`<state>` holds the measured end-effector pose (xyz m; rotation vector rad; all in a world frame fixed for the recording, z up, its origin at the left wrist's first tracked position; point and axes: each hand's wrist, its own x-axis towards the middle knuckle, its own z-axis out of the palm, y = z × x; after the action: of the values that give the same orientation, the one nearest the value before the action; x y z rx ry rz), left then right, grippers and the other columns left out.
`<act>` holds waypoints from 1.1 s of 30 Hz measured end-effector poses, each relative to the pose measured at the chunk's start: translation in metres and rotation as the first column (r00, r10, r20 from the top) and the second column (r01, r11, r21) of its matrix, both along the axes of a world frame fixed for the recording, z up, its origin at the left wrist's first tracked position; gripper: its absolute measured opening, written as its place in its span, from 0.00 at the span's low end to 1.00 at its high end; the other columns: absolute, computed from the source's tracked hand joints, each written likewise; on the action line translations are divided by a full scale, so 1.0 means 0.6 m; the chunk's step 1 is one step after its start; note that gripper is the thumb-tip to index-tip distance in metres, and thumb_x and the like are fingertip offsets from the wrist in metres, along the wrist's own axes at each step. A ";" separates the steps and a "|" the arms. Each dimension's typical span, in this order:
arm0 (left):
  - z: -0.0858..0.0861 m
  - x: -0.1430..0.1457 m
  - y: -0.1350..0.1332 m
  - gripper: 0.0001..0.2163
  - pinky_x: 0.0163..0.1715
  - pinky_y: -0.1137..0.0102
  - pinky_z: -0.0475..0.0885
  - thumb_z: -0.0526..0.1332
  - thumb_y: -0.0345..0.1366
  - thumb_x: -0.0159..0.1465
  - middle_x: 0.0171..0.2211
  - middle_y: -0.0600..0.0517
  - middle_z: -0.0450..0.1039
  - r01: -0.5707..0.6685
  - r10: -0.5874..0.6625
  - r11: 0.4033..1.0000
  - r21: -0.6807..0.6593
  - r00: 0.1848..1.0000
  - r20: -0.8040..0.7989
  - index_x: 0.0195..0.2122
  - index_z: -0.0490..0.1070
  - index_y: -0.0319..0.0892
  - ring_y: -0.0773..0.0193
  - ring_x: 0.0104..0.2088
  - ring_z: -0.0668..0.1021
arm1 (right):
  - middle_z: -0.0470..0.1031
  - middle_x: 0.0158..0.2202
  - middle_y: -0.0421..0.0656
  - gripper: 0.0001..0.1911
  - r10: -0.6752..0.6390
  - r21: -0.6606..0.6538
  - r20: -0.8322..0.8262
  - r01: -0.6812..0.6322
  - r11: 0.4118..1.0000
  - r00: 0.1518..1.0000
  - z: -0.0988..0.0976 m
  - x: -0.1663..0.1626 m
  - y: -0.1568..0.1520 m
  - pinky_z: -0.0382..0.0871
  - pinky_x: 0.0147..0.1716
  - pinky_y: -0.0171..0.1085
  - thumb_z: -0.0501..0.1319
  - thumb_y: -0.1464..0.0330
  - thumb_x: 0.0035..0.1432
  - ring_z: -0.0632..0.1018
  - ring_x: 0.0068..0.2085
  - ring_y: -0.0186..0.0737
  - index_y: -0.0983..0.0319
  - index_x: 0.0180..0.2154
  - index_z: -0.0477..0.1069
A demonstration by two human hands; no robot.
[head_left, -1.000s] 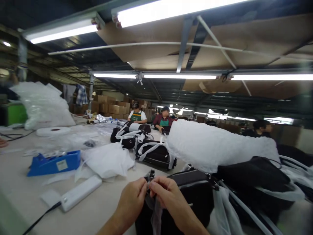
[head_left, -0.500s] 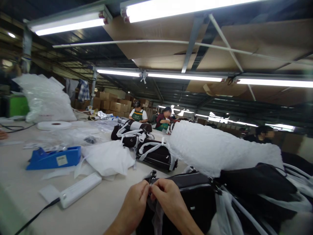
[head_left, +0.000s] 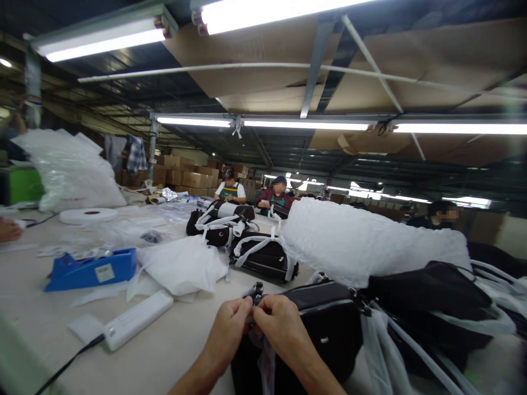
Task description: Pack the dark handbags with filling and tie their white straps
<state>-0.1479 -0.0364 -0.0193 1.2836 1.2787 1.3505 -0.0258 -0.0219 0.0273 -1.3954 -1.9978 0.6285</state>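
My left hand [head_left: 227, 332] and my right hand [head_left: 279, 328] meet at the bottom centre, fingertips pinched together on a thin clear wrapping [head_left: 265, 362] at the metal clasp [head_left: 256, 291] of a black bag [head_left: 325, 329]. The wrapping hangs down between my wrists. The bag stands on the pale table [head_left: 173, 345] right in front of me. Both hands are closed in a pinch.
A white power strip [head_left: 135, 319] with a black cord, a blue tape dispenser [head_left: 88, 270], crumpled white wrapping [head_left: 181, 267], wrapped black bags [head_left: 261, 255] and a white foam roll [head_left: 370, 247] lie on the table. Several seated people work at the far end. Cardboard boxes [head_left: 185, 176] stack behind.
My hands have stayed pinched at the clasp with small finger shifts. The view has tilted slightly; nothing on the table has moved.
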 end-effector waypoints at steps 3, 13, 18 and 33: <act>0.006 -0.003 -0.005 0.26 0.17 0.72 0.46 0.49 0.63 0.56 0.13 0.60 0.52 0.007 -0.006 0.998 -0.070 1.000 0.012 0.20 0.62 0.44 0.71 0.15 0.53 | 0.76 0.19 0.41 0.14 -0.004 0.009 -0.007 0.004 1.000 1.000 -0.003 0.002 -0.001 0.58 0.26 0.32 0.59 0.73 0.53 0.74 0.24 0.36 0.62 0.17 0.72; 0.023 -0.001 -0.013 0.14 0.13 0.75 0.42 0.56 0.50 0.44 0.10 0.64 0.49 0.032 -0.010 0.977 -0.209 0.995 0.102 0.19 0.57 0.46 0.76 0.12 0.49 | 0.76 0.20 0.41 0.15 -0.009 0.092 0.001 0.009 0.996 1.000 -0.017 0.002 -0.011 0.56 0.26 0.32 0.58 0.73 0.55 0.73 0.24 0.35 0.62 0.18 0.71; 0.038 -0.005 -0.019 0.09 0.14 0.75 0.42 0.54 0.43 0.41 0.11 0.64 0.48 0.062 -0.022 0.946 -0.317 0.991 0.129 0.18 0.56 0.46 0.76 0.13 0.48 | 0.78 0.22 0.43 0.14 -0.009 0.114 0.028 0.006 0.993 1.000 -0.019 0.000 -0.012 0.57 0.26 0.33 0.59 0.73 0.56 0.75 0.26 0.36 0.62 0.19 0.72; 0.034 0.001 -0.029 0.09 0.23 0.75 0.56 0.53 0.26 0.58 0.16 0.64 0.62 -0.210 0.252 0.963 0.171 0.924 -0.288 0.36 0.59 0.46 0.68 0.19 0.67 | 0.78 0.22 0.43 0.15 0.062 0.115 0.010 -0.063 0.991 0.998 -0.012 -0.003 -0.004 0.58 0.28 0.33 0.58 0.72 0.58 0.75 0.27 0.37 0.63 0.20 0.73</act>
<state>-0.1471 -0.0541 0.0012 1.5213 1.6175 1.4632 -0.0274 -0.0241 0.0201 -1.2724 -2.0557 0.5280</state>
